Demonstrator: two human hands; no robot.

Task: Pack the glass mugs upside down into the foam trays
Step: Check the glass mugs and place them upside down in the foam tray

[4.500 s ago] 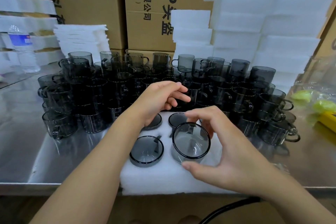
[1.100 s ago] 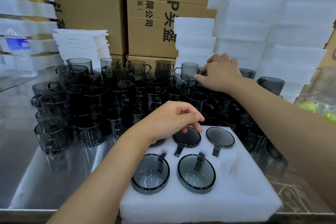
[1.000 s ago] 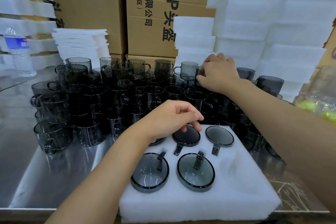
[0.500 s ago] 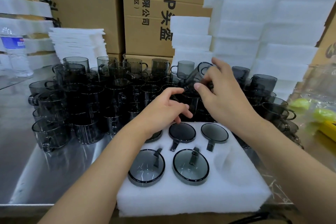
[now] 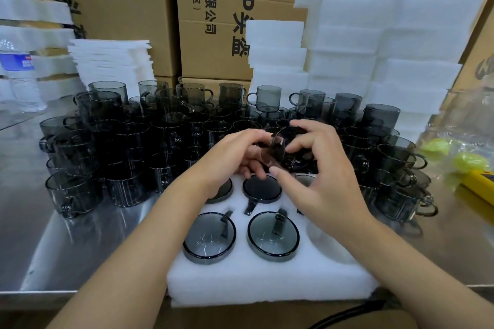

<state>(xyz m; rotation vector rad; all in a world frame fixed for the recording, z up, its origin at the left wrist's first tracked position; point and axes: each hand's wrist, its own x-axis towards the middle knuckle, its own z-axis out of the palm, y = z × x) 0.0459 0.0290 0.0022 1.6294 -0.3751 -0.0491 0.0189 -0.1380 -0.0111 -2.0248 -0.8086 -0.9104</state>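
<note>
A smoky grey glass mug [image 5: 287,148] is held tilted in the air above the back of the white foam tray [image 5: 267,275]. My right hand [image 5: 320,184] grips it with thumb and fingers, and my left hand [image 5: 235,157] pinches its left side. In the tray, inverted mugs sit in the front pockets [image 5: 209,236] [image 5: 273,235] and in the back row [image 5: 262,188]; my hands partly hide the other back-row mugs. The front right pocket [image 5: 326,238] is empty. Several upright mugs [image 5: 128,141] crowd the table behind the tray.
The tray lies at the front edge of a metal table [image 5: 53,248]. Stacks of foam trays [image 5: 347,35] and thin foam sheets [image 5: 112,61] stand before cardboard boxes [image 5: 213,8]. A water bottle [image 5: 18,75] is far left; a yellow object [image 5: 478,184] and plastic bag [image 5: 454,152] lie right.
My right hand has picked a mug from the back of the crowd and brought it toward me. My left hand has risen from the tray to meet it, and the mug is tipping over.
</note>
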